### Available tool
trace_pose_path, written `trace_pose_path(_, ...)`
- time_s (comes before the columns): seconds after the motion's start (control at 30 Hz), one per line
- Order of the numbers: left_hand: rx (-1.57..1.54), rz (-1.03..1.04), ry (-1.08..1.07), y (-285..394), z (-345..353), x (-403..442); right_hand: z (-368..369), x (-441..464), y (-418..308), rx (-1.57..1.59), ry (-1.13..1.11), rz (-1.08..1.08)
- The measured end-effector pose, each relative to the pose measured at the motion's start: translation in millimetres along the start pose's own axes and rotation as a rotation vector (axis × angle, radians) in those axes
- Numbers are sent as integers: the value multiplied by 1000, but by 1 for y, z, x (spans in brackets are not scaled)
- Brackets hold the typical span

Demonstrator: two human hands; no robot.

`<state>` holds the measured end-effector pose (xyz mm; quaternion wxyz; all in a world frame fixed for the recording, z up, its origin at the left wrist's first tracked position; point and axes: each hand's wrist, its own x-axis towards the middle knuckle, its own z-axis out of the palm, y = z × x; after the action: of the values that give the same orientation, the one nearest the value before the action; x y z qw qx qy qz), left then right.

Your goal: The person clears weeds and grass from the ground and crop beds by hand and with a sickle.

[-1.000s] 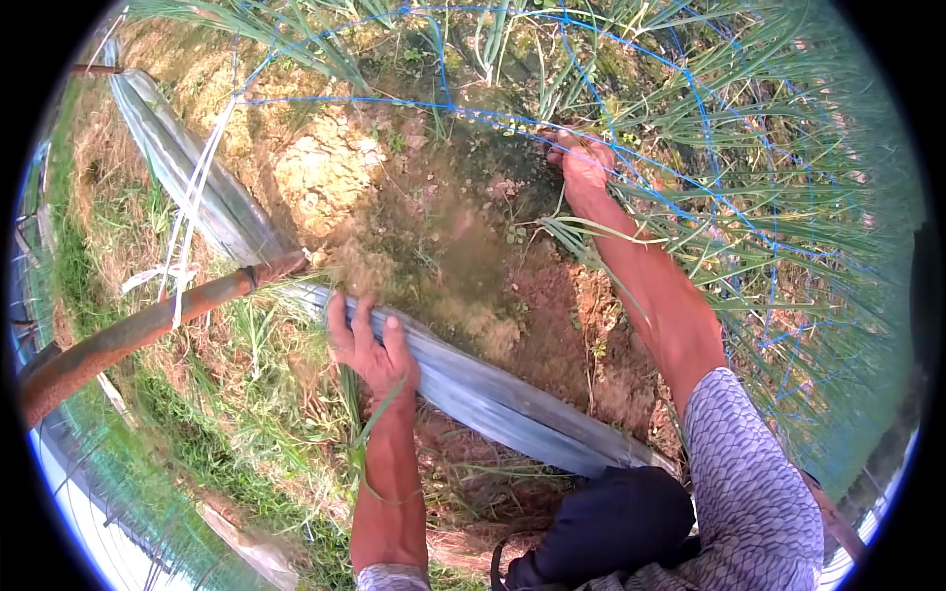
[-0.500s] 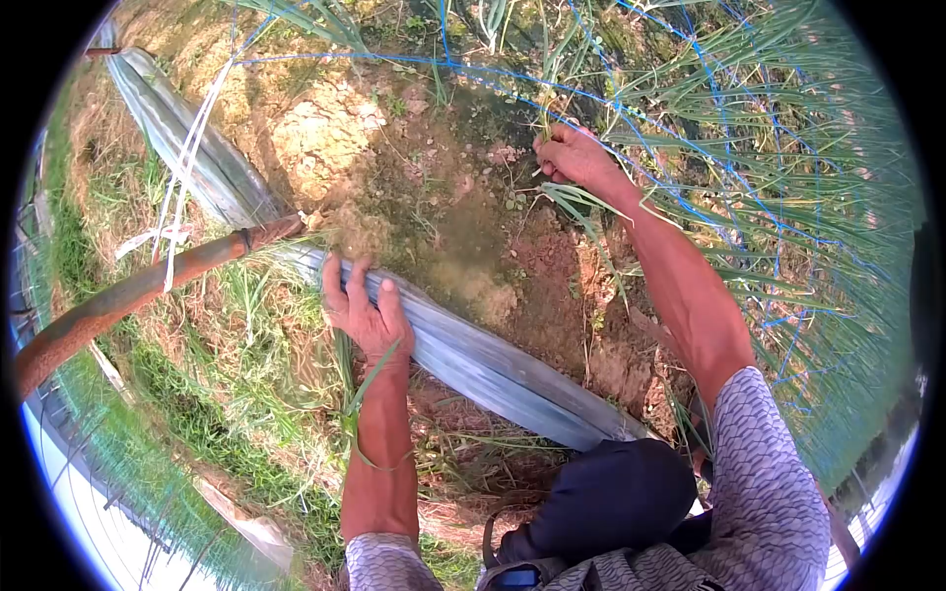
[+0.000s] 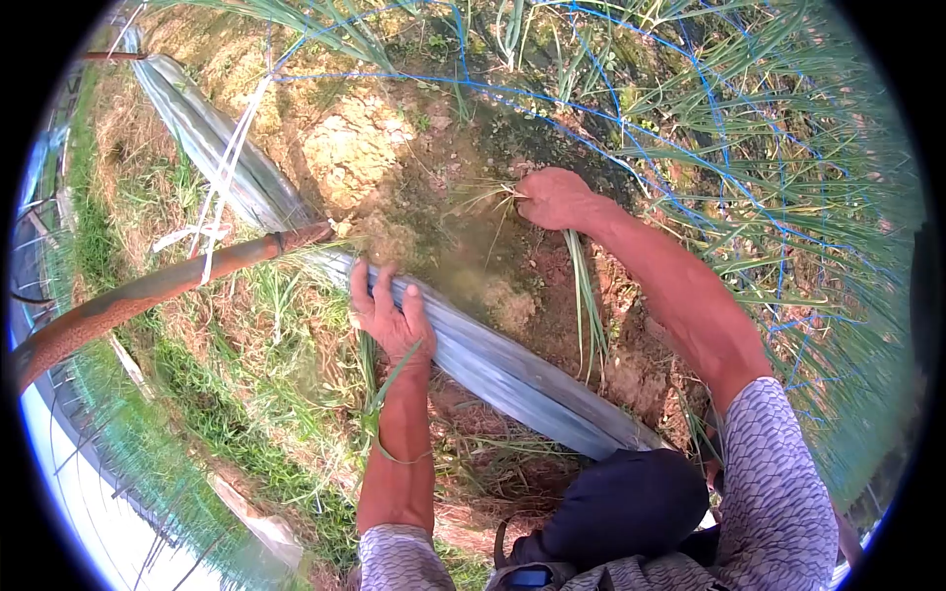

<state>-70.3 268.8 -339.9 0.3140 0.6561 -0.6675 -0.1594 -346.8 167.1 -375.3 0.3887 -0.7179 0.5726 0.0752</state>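
My right hand [image 3: 554, 199] is closed around a small bunch of green onion leaves [image 3: 583, 305], held above the bare soil. The long green blades hang down below the fist, and thin straw-coloured ends stick out to its left. My left hand [image 3: 392, 315] lies with fingers spread on the grey-blue plastic sheeting [image 3: 532, 386] along the bed's edge. A few long green blades [image 3: 378, 394] hang by the left wrist; whether the palm pins them is hidden.
Blue netting string [image 3: 621, 120] runs over the growing onion plants [image 3: 788, 167] on the right. A rusty pole [image 3: 168, 295] with white ties [image 3: 229, 163] slants in from the left. Cut grass [image 3: 256, 394] covers the ground outside the sheeting. My dark-clothed knee [image 3: 621, 502] is at the bottom.
My right hand has moved down and left, away from the string, with the bunch of green onion leaves. My left hand stays on the sheeting. The whole view has shifted slightly.
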Motion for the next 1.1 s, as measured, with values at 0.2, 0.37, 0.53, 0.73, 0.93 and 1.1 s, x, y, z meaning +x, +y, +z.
trace_pose_path(0.2,59,1,7,4,-2,1,-10,21,-53,293,250,-105)
trace_pose_path(0.37,57,-12,9,4,-2,1,30,51,-70,133,413,-226)
trace_pose_path(0.53,40,25,48,2,-1,1,27,40,-64,541,506,-49)
trace_pose_path(0.73,63,-26,-3,7,-5,0,22,-20,-55,899,305,143)
trace_pose_path(0.93,75,-20,-32,15,-13,0,-6,-130,-67,1002,-61,228)
trace_pose_path(1.1,24,40,-13,23,-17,1,40,-175,-67,359,136,-145)
